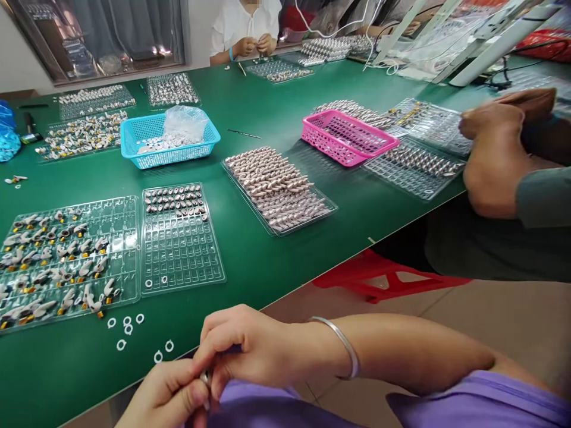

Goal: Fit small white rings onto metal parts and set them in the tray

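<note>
My left hand (163, 395) and my right hand (250, 348) meet just off the table's near edge. Their fingertips pinch a small, shiny, pale part (206, 378), probably an earbud shell, mostly hidden by the fingers. Several white rings (128, 329) lie loose on the green table beyond my left hand. Farther back, a clear tray (182, 252) holds rows of small grey-and-dark earbud shells, with two white rings in its near pockets. To its left, another clear tray (122, 255) carries pale stemmed earbud pieces with yellow tabs.
A blue basket (167, 159) contains white rings and a plastic bag. Stacked pale stems fill a tray (276, 190) at mid-table, near a pink basket (332, 151). A co-worker's arms (495, 154) reach in from the right. Another person (245, 35) works across the green table (250, 261).
</note>
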{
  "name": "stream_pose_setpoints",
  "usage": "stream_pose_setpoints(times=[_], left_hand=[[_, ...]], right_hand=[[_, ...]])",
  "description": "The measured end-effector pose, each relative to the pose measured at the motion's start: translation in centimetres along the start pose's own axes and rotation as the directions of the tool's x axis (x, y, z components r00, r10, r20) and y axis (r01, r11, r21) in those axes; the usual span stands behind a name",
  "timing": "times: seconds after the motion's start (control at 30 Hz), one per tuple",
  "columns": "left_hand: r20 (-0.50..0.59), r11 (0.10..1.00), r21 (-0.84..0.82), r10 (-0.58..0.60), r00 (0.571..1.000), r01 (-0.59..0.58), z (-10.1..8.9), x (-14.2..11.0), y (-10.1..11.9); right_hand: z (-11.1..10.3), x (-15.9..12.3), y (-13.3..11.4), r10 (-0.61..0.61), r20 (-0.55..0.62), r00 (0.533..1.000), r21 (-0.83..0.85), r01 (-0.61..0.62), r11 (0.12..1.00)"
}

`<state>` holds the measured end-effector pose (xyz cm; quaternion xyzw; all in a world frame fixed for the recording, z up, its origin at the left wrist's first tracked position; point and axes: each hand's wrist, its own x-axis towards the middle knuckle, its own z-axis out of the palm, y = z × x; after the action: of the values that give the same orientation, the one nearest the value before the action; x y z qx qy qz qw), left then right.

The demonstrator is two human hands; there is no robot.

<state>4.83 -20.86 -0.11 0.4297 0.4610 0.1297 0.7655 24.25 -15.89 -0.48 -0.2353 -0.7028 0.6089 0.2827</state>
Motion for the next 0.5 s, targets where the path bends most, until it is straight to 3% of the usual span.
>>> stream_pose_setpoints(times=[0.13,0.37,0.5], left_hand=[[-0.015,0.999,-0.042,-0.002,1.000,0.002,0.10,-0.22,-0.12],[0.005,0.999,-0.039,0.002,1.000,-0.002,0.03,-0.14,0.31],[-0.055,0.997,0.032,0.071,0.996,-0.070,-0.17,-0.18,0.01]], right_hand=[[0.12,-0.21,0.40,-0.035,-0.026,0.999,0.005,0.035,0.999],[0.02,-0.04,0.03,0.115,0.016,0.993,0.145,-0.116,0.983],[0.59,-0.34,0.38,-0.037,-0.154,0.987,0.066,0.047,0.997]])
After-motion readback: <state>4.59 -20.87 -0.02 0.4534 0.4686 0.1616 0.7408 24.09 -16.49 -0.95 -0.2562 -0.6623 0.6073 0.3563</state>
